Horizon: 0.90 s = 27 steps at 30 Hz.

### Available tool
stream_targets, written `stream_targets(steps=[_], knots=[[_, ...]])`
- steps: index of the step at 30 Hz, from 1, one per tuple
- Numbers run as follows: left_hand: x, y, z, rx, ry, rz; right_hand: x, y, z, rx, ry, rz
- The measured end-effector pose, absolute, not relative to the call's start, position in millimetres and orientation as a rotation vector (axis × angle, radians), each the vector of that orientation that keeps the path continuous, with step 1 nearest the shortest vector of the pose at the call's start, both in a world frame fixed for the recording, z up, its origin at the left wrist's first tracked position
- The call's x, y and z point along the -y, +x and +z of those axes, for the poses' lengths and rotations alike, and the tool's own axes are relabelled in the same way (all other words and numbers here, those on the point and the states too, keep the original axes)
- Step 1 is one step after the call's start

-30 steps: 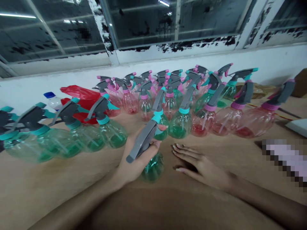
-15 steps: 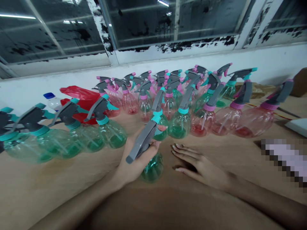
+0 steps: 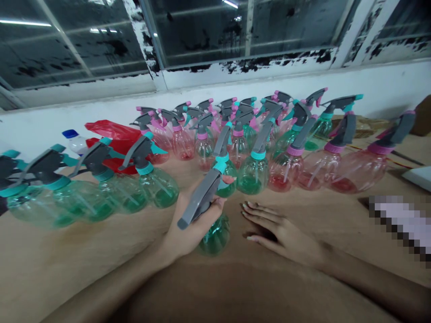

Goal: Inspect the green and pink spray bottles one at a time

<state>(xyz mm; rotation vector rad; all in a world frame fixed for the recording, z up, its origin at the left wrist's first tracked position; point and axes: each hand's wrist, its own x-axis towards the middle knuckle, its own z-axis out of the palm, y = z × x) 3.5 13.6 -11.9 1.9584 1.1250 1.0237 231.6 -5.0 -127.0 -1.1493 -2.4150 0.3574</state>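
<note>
My left hand (image 3: 188,229) is wrapped round the neck of a green spray bottle (image 3: 215,235) with a grey head and turquoise nozzle. The bottle stands at the table's near middle, its head pointing away from me; my fingers hide its collar. To its right my right hand (image 3: 283,231) lies palm down on the brown table (image 3: 323,224), fingers stretched out and holding nothing. Just beyond my hands is another green spray bottle (image 3: 252,177) with a turquoise collar. A pink spray bottle (image 3: 284,172) with a pink collar stands beside that one.
Several green spray bottles (image 3: 158,190) line the left side. More pink and green ones crowd toward the wall (image 3: 111,103) below the windows. A red plastic bag (image 3: 114,134) and a blue-capped bottle (image 3: 76,142) lie behind the left row. A blurred-out object (image 3: 400,220) is at right.
</note>
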Motion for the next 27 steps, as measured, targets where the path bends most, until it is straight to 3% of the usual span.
stream_targets(steps=[27], knots=[[-10, -7, -13, -1.109, 1.886, 0.986, 3, 234, -133, 2.410, -1.121, 0.350]])
